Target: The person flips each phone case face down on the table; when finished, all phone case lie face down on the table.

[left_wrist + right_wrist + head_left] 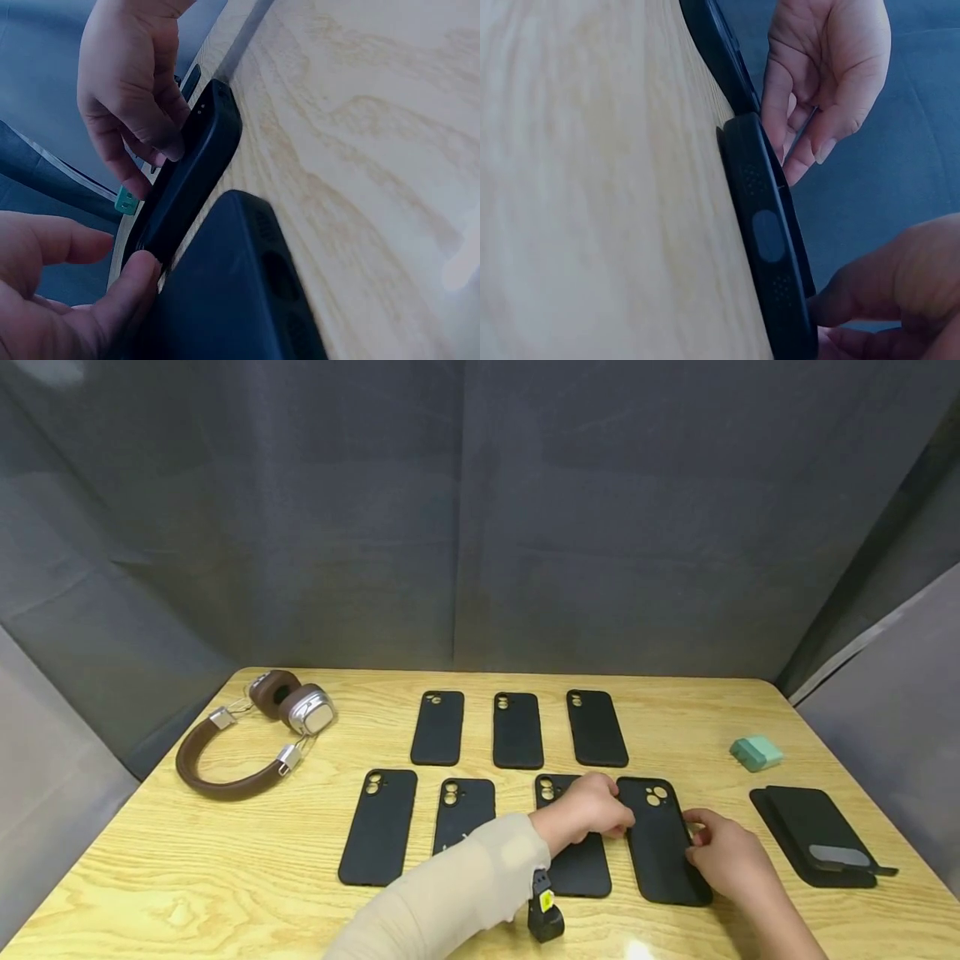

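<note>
A black phone case (663,852) lies hollow side up on the table, its camera cutouts at the far end. My left hand (596,806) reaches to its far left edge; in the left wrist view the thumb (139,274) is right at the rim, the forefinger apart from it. At the near right side, my right hand (726,852) pinches the case's edge, thumb at the rim and fingers outside, as the right wrist view shows around the case (769,240). Under my left wrist lies another black phone case (581,864), back up and partly hidden.
More black phone cases lie back up: one (378,827) and another (465,814) at left in the near row, several (517,735) in the far row. Brown headphones (232,789) lie far left. At right are a green charger (757,752) and a black folding stand (813,835).
</note>
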### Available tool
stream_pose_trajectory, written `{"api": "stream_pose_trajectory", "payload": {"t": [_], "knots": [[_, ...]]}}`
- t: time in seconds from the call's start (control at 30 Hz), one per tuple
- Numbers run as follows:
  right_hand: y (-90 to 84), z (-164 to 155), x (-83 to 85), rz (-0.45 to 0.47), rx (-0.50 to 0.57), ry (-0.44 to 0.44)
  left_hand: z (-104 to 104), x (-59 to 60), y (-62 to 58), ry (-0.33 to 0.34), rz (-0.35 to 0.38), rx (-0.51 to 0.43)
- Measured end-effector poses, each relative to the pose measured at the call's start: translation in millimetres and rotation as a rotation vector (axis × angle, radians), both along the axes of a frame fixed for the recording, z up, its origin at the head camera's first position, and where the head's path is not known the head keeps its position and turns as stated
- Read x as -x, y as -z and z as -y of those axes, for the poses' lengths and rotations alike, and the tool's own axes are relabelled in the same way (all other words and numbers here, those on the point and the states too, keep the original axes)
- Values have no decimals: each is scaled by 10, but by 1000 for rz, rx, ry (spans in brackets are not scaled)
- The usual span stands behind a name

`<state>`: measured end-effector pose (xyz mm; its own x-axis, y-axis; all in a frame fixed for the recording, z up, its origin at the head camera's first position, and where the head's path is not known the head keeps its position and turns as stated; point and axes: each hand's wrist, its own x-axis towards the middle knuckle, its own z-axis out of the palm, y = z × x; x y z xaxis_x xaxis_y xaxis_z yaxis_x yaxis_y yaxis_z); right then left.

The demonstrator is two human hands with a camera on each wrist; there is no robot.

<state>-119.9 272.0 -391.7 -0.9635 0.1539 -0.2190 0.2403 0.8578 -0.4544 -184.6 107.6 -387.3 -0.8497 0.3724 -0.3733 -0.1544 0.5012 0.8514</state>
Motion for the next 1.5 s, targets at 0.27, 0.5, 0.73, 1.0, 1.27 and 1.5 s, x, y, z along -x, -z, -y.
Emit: {"api": "stream_pose_trajectory", "payload": {"t": [0.27,0.5,0.73,1.0,1.27,1.5], "knots": [[12,-4,8,-6,-11,12,-31,25,20,-59,59,-122],[-1,-6,-18,-31,12,13,-13,55,85,-87,89,-324],[-18,87,-8,-65,65,13,8,78,122,-140,85,-459],[-11,205,9,-86,150,-34,49,77,105,-190,95,-617],[40,292,17,-91,214,-51,48,0,-2,-184,70,-607],[55,373,19,-90,192,-65,12,-57,-56,-199,39,-533]]}}
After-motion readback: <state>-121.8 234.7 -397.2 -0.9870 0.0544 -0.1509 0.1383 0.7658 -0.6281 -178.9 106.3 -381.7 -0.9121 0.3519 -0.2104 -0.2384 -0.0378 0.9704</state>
